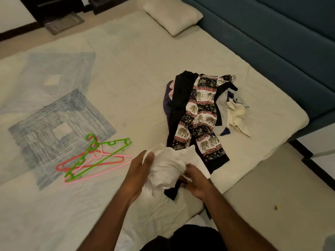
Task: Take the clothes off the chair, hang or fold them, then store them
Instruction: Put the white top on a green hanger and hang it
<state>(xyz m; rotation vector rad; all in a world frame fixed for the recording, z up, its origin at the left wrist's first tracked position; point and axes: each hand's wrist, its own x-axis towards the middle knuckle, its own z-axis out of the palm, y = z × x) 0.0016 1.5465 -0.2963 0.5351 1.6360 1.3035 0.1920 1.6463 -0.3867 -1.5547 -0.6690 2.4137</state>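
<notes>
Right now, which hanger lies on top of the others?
The green hanger: its bars cross over both the red hanger and the pink hanger beneath it on the bed.

Bare forearms, no sleeves/jewellery visible; dark garment (192, 238) below.

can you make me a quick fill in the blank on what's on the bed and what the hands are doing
1. Both hands, left hand and right hand, hold a ____ garment.
2. The hangers lie on the ____.
3. The trousers in the clothes pile carry an ____ print.
4. A ____ lies at the bed's far end.

Missing words: white; bed; elephant; pillow
</notes>
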